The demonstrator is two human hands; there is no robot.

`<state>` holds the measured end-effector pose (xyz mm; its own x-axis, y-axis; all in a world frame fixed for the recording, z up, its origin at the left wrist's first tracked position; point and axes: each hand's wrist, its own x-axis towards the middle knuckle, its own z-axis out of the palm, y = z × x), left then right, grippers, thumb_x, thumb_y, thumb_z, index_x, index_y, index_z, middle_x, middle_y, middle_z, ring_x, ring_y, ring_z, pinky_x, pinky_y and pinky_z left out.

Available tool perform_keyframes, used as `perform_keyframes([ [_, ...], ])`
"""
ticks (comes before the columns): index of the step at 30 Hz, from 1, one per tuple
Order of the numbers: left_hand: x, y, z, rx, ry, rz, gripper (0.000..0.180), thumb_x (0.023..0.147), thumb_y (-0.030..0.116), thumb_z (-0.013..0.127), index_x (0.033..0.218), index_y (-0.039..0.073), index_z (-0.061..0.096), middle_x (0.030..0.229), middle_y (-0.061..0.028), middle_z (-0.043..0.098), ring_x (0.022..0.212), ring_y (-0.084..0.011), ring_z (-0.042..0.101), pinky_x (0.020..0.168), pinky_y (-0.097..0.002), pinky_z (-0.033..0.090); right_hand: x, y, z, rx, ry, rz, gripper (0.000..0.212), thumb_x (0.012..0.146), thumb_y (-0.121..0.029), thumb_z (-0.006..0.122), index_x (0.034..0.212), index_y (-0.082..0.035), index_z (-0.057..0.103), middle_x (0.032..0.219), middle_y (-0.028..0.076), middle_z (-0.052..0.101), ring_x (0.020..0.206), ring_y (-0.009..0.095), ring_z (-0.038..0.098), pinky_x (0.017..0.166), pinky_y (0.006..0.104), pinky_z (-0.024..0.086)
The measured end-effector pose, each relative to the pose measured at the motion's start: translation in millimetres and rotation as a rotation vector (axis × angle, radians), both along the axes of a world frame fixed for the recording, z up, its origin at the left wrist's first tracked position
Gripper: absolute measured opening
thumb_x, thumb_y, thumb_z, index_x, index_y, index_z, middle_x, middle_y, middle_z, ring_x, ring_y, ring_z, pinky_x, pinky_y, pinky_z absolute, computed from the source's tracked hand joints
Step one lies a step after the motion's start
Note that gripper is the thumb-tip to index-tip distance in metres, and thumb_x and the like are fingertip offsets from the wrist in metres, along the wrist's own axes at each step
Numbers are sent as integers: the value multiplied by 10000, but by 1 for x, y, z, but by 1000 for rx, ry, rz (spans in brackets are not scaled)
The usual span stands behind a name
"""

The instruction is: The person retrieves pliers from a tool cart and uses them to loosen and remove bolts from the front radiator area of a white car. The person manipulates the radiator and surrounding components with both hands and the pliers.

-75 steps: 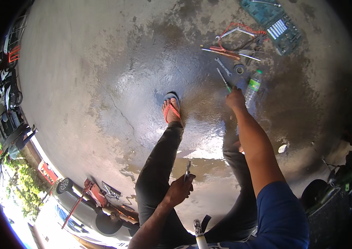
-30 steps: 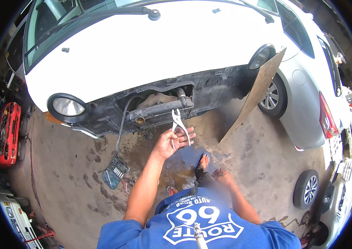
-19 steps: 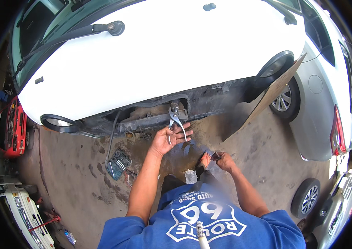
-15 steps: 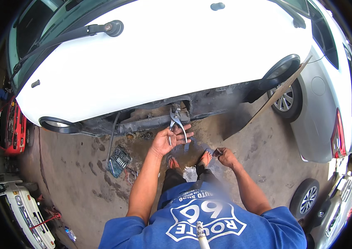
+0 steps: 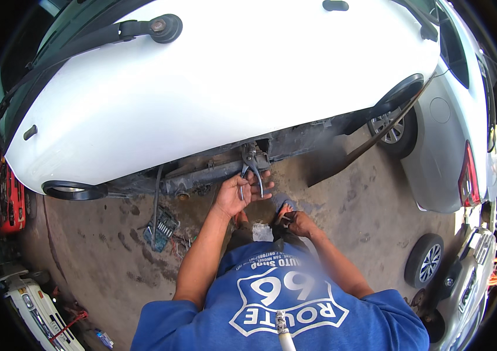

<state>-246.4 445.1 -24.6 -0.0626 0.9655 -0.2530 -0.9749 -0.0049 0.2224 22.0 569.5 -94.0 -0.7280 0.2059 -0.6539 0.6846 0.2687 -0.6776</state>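
Inspector: Which container is in view, and what does it hold?

Technician: One tool case (image 5: pixel 160 238), teal, lying on the floor (image 5: pixel 96 240). It holds a row of silver sockets (image 5: pixel 165 227), too small to count reliably.

Inspector: State the position of the pliers and the condition of both hands.

Technician: The pliers (image 5: pixel 250 160) are in the left hand (image 5: pixel 234 198), at the front of the white car (image 5: pixel 201 88). The tool's head overlaps a dark fitting in the front opening; contact cannot be confirmed. Thumb and forefinger grip one handle; the other handle stands apart from it, with the remaining fingers spread behind. The right hand (image 5: pixel 300 224) is lower and farther right, its fingers curled inward. I cannot tell whether they pinch anything.

Inspector: What differs from the earlier frames?

Technician: Against half a second ago, the right hand is closer to the left. One second ago, the head of the pliers appeared below the fitting; now the two overlap. The pliers remain in the left hand.

Inspector: Give the quantities.

Technician: Pliers, one. Tool case, one. Headlights (image 5: pixel 73 189) on the white car, two. Loose wheel (image 5: pixel 429 262), one. Brown board (image 5: pixel 360 153), one, standing near the car. Red car (image 5: pixel 7 190), one.
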Motion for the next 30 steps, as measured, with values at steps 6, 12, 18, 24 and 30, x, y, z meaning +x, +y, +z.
perform_keyframes([
  [6, 5, 1, 0, -114, -1, 71, 182, 935, 212, 526, 992, 88, 648, 1197, -149, 659, 1077, -365, 647, 955, -568, 529, 9, 8, -41, 82, 128, 18, 397, 834, -181, 547, 1195, -68, 666, 1051, 326, 662, 1054, 454, 631, 965, 451, 495],
  [12, 18, 15, 30, -449, 175, 134, 145, 931, 210, 685, 1000, 85, 660, 904, -60, 695, 795, -204, 689, 703, -353, 586, 12, 18, -53, 155, 80, -55, 300, 806, -77, 621, 1084, -104, 730, 996, 165, 733, 933, 314, 688, 882, 388, 509],
  [18, 28, 28, 59, -788, 637, 92, 348, 827, 170, 817, 1062, 60, 585, 807, -55, 662, 666, -149, 675, 560, -288, 567, 7, 24, -36, -27, 143, -107, 365, 787, -26, 566, 1109, -85, 726, 1021, 122, 747, 970, 246, 689, 902, 348, 509],
  [24, 33, 34, 59, -1012, 1373, 107, 563, 819, 265, 788, 1205, -21, 495, 916, -156, 694, 830, -288, 697, 751, -399, 570, 8, 19, -63, -80, 61, -151, 361, 870, -219, 581, 1193, -298, 721, 1262, 299, 625, 1306, 420, 516, 1202, 480, 260],
  [30, 39, 44, 74, -1275, 1969, -212, 621, 920, 367, 607, 1316, -84, 447, 1207, -344, 618, 1134, -506, 607, 1033, -512, 472, 4, 22, -49, -99, 36, -192, 330, 881, -287, 614, 1190, -337, 718, 1249, 233, 660, 1326, 413, 501, 1186, 526, 240],
])
